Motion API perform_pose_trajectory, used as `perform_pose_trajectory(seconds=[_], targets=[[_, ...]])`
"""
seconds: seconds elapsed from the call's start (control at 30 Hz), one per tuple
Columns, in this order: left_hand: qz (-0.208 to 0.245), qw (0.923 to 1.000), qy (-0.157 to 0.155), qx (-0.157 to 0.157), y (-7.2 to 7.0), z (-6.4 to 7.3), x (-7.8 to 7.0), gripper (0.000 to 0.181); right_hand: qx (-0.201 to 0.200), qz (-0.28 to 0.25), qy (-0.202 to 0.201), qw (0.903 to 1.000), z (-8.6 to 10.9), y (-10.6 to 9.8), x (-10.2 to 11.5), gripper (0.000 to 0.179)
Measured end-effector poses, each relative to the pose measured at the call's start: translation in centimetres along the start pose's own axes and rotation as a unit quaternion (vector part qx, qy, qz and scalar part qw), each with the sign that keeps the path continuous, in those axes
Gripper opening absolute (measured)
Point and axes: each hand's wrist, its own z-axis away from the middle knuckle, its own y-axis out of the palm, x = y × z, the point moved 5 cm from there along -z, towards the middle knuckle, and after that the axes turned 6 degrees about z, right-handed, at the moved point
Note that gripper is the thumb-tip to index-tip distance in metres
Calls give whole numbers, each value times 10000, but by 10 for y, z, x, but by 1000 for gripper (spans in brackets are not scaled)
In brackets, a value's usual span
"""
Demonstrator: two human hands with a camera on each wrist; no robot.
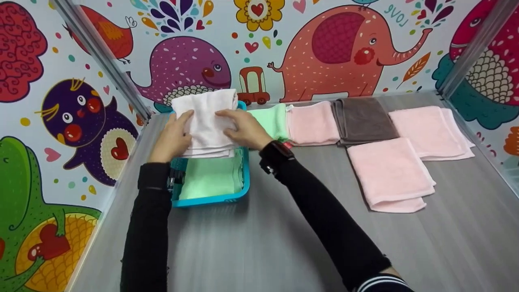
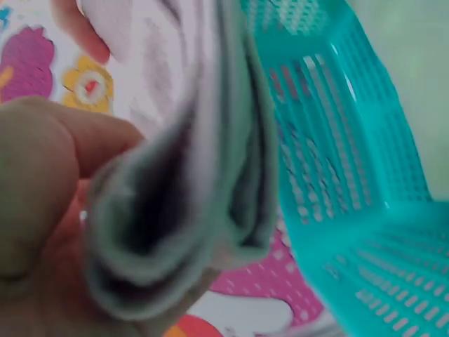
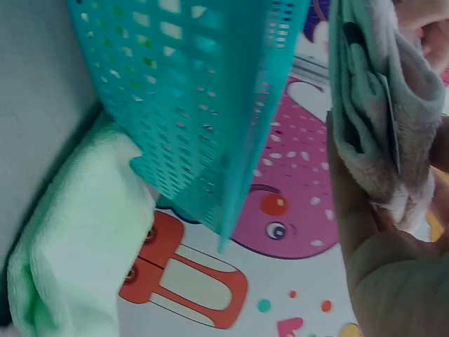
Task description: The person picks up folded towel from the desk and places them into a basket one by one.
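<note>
A folded pale pink, almost white towel [image 1: 209, 121] is held up above the blue plastic basket [image 1: 211, 199]. My left hand [image 1: 172, 138] grips its left edge, the thumb on the near face and the fingers behind. At the opposite edge my right hand [image 1: 247, 129] pinches the towel in the same way. The left wrist view shows the towel's layered folds [image 2: 182, 210] between thumb and fingers. Inside the basket lies a folded light green towel [image 1: 211, 176], below the held one. The basket's far part is hidden by the raised towel.
Along the back wall lie a green towel [image 1: 272, 119], a pink towel [image 1: 312, 123], a brown towel [image 1: 367, 119] and another pink towel [image 1: 429, 129]. A nearer pink towel [image 1: 389, 172] touches that row. Printed cartoon panels [image 1: 336, 48] enclose the grey table [image 1: 284, 227].
</note>
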Motion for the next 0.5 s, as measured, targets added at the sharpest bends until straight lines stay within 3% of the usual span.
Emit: perform_pose_trajectory(seconds=[0.07, 0.2, 0.33, 0.5], targets=[[-69, 9998, -136, 163, 1, -8, 9, 75, -39, 194, 41, 9998, -8, 12, -4, 50], [-144, 9971, -457, 598, 9, -23, 25, 76, -138, 1153, 150, 9931, -19, 31, -12, 44], [6, 9912, -960, 909, 23, -34, 41, 76, -52, 2072, 270, 9779, -25, 47, -19, 42], [122, 9882, -1267, 847, 44, -44, 56, 77, 229, 2930, 491, 9546, -29, 61, -27, 45]])
